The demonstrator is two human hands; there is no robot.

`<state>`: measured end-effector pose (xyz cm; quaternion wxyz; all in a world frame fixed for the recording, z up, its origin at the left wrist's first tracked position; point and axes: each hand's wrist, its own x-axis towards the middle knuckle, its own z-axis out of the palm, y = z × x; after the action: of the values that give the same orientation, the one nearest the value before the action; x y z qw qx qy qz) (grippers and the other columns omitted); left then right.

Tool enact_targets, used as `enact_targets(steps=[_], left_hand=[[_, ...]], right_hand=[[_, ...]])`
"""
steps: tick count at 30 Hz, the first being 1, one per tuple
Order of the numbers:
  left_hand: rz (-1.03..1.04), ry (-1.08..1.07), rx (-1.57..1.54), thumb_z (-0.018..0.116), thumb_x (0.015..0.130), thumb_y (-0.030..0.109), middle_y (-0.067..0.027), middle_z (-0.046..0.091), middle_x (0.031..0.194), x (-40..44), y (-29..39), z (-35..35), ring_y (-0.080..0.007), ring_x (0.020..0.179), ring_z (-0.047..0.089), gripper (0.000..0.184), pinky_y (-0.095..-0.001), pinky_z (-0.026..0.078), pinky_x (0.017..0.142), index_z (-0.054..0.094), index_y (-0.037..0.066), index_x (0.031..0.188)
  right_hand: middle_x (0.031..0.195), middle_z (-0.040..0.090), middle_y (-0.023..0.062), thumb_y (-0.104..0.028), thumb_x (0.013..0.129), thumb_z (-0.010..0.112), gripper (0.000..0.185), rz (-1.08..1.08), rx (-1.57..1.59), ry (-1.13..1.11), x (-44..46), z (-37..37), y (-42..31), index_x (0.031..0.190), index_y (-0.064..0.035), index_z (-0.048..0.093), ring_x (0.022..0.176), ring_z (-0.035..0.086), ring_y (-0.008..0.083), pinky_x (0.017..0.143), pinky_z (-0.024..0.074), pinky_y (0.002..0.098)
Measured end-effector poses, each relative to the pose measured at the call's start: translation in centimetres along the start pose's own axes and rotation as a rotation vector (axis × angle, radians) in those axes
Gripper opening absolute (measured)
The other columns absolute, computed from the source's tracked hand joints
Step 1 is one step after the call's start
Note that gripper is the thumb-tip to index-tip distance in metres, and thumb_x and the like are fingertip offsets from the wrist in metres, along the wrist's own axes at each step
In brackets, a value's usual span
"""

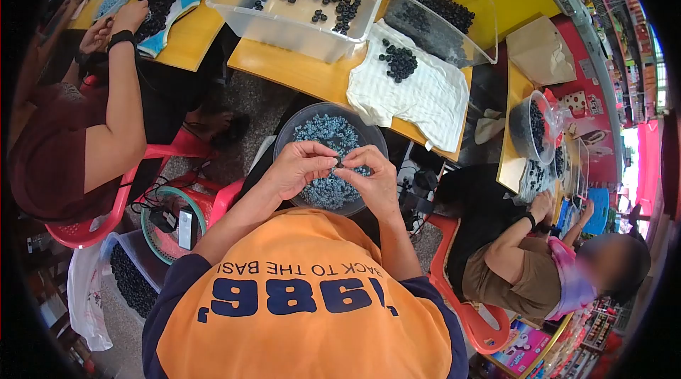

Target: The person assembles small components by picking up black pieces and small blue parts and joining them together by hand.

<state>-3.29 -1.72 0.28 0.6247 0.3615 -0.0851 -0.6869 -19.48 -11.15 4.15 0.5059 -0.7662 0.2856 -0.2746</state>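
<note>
Over a dark round basin [284, 139] on my lap, my left hand [301, 170] and my right hand [372, 179] meet, fingertips pinched on a small dark piece [339, 164] between them. Many small light-blue pieces [328, 131] lie in the basin below. Beyond it, a white cloth [425, 102] is spread on the yellow table [284, 61] with a pile of small black round parts [399, 63] on it.
Clear bins [305, 31] of black parts stand on the table. Co-workers sit at left [71, 145] and right [511, 265] on red chairs. A green-rimmed basket [150, 233] and a tub of black parts [131, 283] are on the floor at left.
</note>
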Motion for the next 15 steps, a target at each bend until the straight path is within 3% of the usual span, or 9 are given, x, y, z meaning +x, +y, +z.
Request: enact_targets(steps=[1,3,4,6,10,15], left_hand=[[0.001,-0.003,0.003,0.066,0.083,-0.001,-0.0074,0.067,0.084,0.0,-0.2,-0.2,-0.0125,0.070,0.064,0.013,-0.0228,0.054,0.064,0.066,0.001,0.095],[-0.025,-0.034,-0.004,0.065,0.083,-0.001,-0.0070,0.066,0.085,0.1,-0.4,-0.3,-0.0119,0.071,0.064,0.012,-0.0232,0.054,0.064,0.065,0.001,0.094],[-0.036,-0.087,0.003,0.067,0.082,-0.001,-0.0065,0.066,0.087,0.1,-0.1,-0.3,-0.0124,0.071,0.063,0.022,-0.0236,0.053,0.064,0.060,0.002,0.103],[-0.064,-0.092,0.001,0.067,0.081,-0.001,-0.0062,0.065,0.086,-0.2,0.2,0.0,-0.0126,0.070,0.063,0.029,-0.0238,0.053,0.064,0.056,0.003,0.108],[-0.114,-0.125,0.057,0.070,0.079,-0.002,-0.0057,0.064,0.084,-0.3,0.3,-0.3,-0.0129,0.070,0.062,0.045,-0.0234,0.052,0.063,0.047,0.005,0.116],[-0.168,-0.144,0.109,0.070,0.078,-0.002,-0.0055,0.063,0.083,-0.5,0.3,-0.8,-0.0128,0.070,0.062,0.043,-0.0231,0.052,0.063,0.048,0.004,0.114]], right_hand=[[0.084,0.065,0.0062,-0.003,0.065,0.079,0.019,-0.002,-0.001,0.003,0.1,-0.1,-0.1,0.078,-0.0021,0.065,0.082,0.060,0.0184,0.073,0.0473,0.0292],[0.093,0.065,0.0074,-0.005,0.066,0.079,0.024,0.188,0.042,-0.086,0.2,-0.4,-0.5,0.086,-0.0026,0.069,0.090,0.060,0.0188,0.079,0.0471,0.0291],[0.093,0.065,0.0074,-0.005,0.066,0.079,0.024,0.187,0.042,-0.082,0.2,-0.6,-0.4,0.086,-0.0026,0.069,0.090,0.060,0.0188,0.079,0.0471,0.0291],[0.101,0.064,0.0079,-0.008,0.066,0.080,0.030,0.105,0.074,-0.198,0.1,-0.9,0.0,0.095,-0.0045,0.071,0.099,0.059,0.0196,0.085,0.0461,0.0299],[0.105,0.066,0.0071,-0.011,0.067,0.080,0.032,0.043,0.055,-0.286,-0.2,-1.0,0.3,0.097,-0.0050,0.071,0.100,0.060,0.0214,0.088,0.0464,0.0330],[0.100,0.069,0.0081,-0.011,0.069,0.078,0.027,0.018,0.033,-0.300,-0.8,-0.4,0.5,0.094,-0.0028,0.070,0.097,0.061,0.0219,0.086,0.0478,0.0333]])
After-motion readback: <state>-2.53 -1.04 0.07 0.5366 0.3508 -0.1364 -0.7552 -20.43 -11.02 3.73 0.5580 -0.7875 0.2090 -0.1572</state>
